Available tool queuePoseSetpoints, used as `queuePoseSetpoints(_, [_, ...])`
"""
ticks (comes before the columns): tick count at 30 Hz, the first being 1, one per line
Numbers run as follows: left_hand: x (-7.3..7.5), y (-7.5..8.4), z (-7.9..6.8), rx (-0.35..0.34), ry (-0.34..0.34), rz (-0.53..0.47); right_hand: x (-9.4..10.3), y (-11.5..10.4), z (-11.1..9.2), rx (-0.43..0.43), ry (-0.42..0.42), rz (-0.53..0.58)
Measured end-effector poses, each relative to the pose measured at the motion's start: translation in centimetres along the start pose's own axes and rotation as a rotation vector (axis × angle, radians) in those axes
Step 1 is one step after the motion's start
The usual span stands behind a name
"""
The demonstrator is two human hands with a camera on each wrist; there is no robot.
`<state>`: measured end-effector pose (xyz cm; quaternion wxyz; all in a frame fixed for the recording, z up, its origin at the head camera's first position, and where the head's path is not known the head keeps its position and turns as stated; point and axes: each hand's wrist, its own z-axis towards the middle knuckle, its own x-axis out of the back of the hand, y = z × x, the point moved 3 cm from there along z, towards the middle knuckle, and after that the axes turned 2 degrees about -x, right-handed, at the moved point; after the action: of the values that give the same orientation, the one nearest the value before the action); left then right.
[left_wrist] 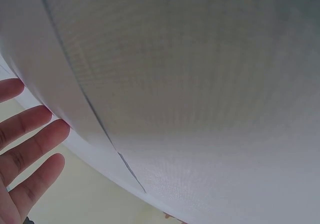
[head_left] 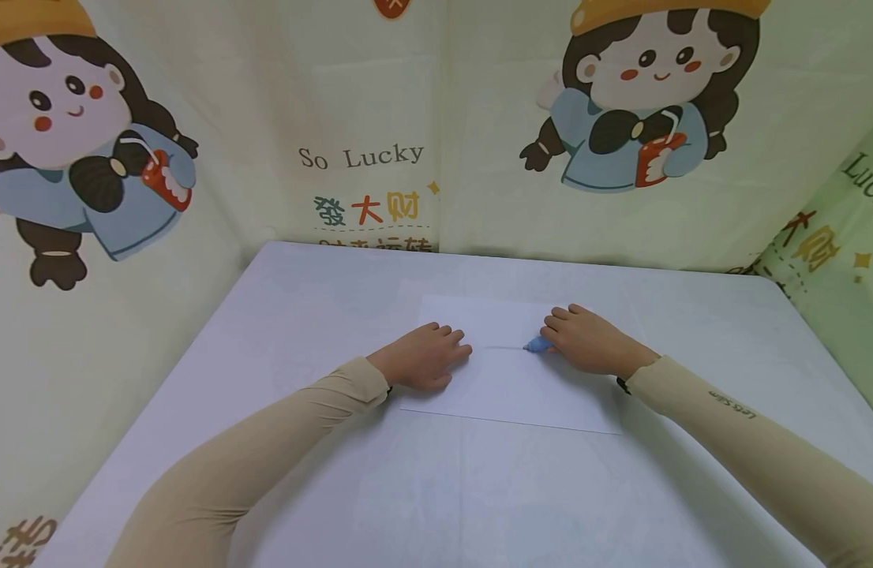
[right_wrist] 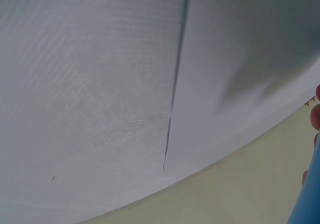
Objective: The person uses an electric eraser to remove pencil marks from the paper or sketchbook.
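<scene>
A white sheet of paper (head_left: 507, 398) lies flat on the white table. My left hand (head_left: 425, 356) rests on its left part with the fingers spread; the left wrist view shows these fingers (left_wrist: 35, 146) nearly straight. Over the right part of the sheet, my right hand (head_left: 587, 339) grips a thick blue pen-like tool (head_left: 539, 345), whose narrow tip points left at the paper. A faint thin line (head_left: 503, 347) runs leftward from that tip. The right wrist view catches only the blue body (right_wrist: 307, 199) and a few fingertips at its right edge.
The white table (head_left: 323, 489) extends around the sheet on every side. Behind it hangs a cream curtain (head_left: 479, 213) printed with cartoon figures and lettering, and the same cloth covers the left and right sides.
</scene>
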<state>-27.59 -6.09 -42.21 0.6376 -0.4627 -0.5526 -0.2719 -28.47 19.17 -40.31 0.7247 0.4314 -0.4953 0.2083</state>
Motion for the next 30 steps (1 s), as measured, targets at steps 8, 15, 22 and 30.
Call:
queuePoseSetpoints(8, [-0.1,-0.11,-0.09,-0.006,0.015,0.008,-0.36,0.03,0.03,-0.013,0.013,0.022])
queuePoseSetpoints(15, [-0.35,-0.25,-0.02,0.0,0.015,0.001,-0.73,0.16,0.03,-0.023,0.027,0.029])
queuePoseSetpoints(22, [-0.22,-0.27,0.04,0.0,0.003,0.008,-0.68,0.08,-0.05,-0.032,0.063,0.029])
queuePoseSetpoints(30, [-0.13,-0.36,0.08,-0.002,-0.008,-0.003,-0.47,0.01,-0.14,-0.064,0.088,0.065])
